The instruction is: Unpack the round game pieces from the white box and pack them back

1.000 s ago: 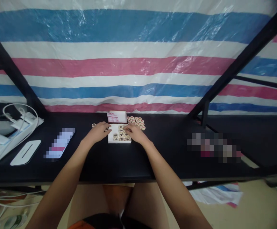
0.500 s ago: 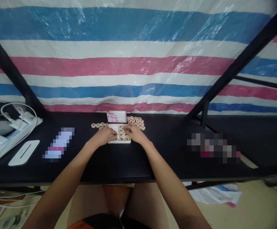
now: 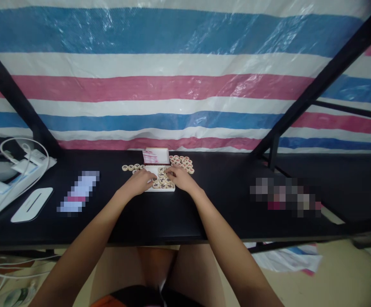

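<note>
Box [image 3: 161,190], white and open, sits on the black tabletop [image 3: 160,221] at the center of the frame, between the 2 hands. Inside, round game pieces [image 3: 162,186] with dark characters occupy mainly the right and near portions. The left hand [image 3: 140,182] overlaps the left wall; its thumb and index fingertips lie at the pieces in the left part of the box. The gap between these fingertips is too small to read; whether they clamp a piece cannot be determined. The right hand [image 3: 181,177] overlaps the right wall, its fingertips bent inward at the pieces of the right column; grip on a piece likewise cannot be determined. Both hands block the view of the side walls and some pieces.

A raised lid [image 3: 156,156] with red line print stands at the far edge of the box. Left of it, a row of dark-marked discs [image 3: 131,168] lies on the tabletop, partly hidden by the left hand. Right of it, a cluster of red-marked discs [image 3: 181,162] lies just beyond the right hand. A blurred-out phone [image 3: 79,192] and a white slotted device [image 3: 32,205] rest at the lower left, well apart from the box.
</note>
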Demonstrator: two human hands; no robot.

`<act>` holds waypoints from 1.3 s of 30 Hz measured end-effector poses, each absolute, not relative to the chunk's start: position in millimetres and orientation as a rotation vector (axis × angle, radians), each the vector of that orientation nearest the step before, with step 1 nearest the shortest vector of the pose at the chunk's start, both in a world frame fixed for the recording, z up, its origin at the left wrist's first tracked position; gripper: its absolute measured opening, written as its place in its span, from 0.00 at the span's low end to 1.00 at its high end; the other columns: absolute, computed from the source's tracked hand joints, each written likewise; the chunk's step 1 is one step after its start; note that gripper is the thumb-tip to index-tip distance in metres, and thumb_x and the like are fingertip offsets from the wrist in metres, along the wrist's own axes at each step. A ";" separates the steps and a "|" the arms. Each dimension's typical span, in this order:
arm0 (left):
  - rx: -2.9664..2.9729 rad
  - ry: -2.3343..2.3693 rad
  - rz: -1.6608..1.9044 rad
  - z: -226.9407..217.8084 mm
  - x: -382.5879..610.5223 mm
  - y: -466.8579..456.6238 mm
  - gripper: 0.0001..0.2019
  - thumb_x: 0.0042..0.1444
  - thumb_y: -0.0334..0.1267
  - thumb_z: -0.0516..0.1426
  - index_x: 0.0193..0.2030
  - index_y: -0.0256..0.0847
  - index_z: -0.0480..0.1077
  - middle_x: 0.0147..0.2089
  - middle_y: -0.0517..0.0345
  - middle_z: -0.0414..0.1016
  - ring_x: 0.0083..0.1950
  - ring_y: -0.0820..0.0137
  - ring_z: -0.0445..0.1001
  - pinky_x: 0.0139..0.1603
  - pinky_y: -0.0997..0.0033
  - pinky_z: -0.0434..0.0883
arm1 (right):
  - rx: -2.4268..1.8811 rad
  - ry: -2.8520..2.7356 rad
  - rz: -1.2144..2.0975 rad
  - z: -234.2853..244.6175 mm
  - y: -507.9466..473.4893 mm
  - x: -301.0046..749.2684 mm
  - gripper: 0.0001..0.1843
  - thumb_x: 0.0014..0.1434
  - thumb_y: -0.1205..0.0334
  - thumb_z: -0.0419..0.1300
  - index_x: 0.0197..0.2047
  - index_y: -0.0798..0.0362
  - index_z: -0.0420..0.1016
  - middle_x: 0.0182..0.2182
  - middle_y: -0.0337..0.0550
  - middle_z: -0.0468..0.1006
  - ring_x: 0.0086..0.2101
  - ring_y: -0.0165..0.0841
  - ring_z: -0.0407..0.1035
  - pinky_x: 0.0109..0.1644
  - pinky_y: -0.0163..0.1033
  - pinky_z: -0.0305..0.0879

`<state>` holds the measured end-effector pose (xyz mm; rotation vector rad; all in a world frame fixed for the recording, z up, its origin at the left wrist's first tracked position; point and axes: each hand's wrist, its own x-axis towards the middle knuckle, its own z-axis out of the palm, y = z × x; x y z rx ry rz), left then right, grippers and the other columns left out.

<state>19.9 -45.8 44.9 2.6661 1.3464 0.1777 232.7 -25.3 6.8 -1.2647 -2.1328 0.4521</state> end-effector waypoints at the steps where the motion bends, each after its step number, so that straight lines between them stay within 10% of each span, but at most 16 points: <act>1: 2.655 1.345 0.180 44.7 19.7 -45.5 0.15 0.58 0.33 0.53 0.51 0.41 0.73 0.49 0.51 0.76 0.53 0.58 0.69 0.55 0.60 0.64 | -1.268 -2.132 0.453 7.2 -25.6 232.6 0.09 0.58 0.72 0.56 0.39 0.55 0.77 0.35 0.43 0.72 0.33 0.29 0.65 0.45 0.38 0.60; 14: 2.584 1.524 0.513 58.4 -6.3 -37.1 0.14 0.58 0.39 0.51 0.48 0.41 0.71 0.46 0.51 0.74 0.49 0.61 0.70 0.51 0.64 0.65 | -1.272 -2.117 0.464 6.5 -25.9 232.8 0.09 0.58 0.71 0.56 0.38 0.55 0.77 0.35 0.43 0.72 0.33 0.29 0.65 0.46 0.38 0.60; 25: 2.162 1.822 0.070 55.3 -61.2 -23.0 0.05 0.47 0.41 0.57 0.28 0.43 0.67 0.29 0.60 0.75 0.32 0.68 0.73 0.31 0.73 0.63 | -1.269 -2.112 0.478 8.8 -26.7 233.4 0.09 0.58 0.71 0.56 0.38 0.55 0.77 0.34 0.42 0.72 0.32 0.29 0.64 0.44 0.37 0.61; 39: 2.150 1.892 0.031 63.3 -48.8 -28.2 0.07 0.50 0.41 0.57 0.26 0.42 0.64 0.29 0.58 0.74 0.32 0.67 0.72 0.27 0.73 0.59 | -1.280 -2.125 0.449 7.1 -25.9 233.2 0.09 0.58 0.71 0.56 0.38 0.55 0.78 0.34 0.43 0.73 0.33 0.29 0.65 0.44 0.38 0.61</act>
